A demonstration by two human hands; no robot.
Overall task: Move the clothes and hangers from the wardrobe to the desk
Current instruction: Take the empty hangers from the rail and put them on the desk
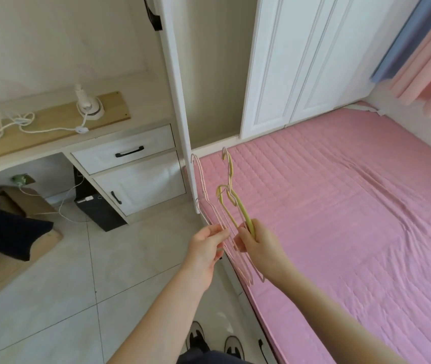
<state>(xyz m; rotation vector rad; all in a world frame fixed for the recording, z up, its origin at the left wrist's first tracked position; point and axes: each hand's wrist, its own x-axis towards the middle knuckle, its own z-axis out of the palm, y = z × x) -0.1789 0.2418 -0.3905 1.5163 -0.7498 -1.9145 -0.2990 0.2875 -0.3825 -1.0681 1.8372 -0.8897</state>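
Left of pink bed [340, 206], wood desk [59, 115] w/ lamp [88, 106] & cord [12, 124]

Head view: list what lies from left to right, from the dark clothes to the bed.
dark clothes → white lamp → drawer → open wardrobe door → left hand pinching pink hangers → right hand gripping yellow hangers → pink bed

Both bare arms reach forward, and the hands meet just below the centre of the view. The left forearm [172, 306] rises from 6 o'clock towards 1 o'clock. The left hand [205, 249] pinches pink wire hangers [204, 190] between thumb and fingers. The right forearm [335, 311] comes in from 5 o'clock towards 10 o'clock. The right hand [260, 244], just beside the left, has its fingers curled round yellow-green hangers [238, 203].
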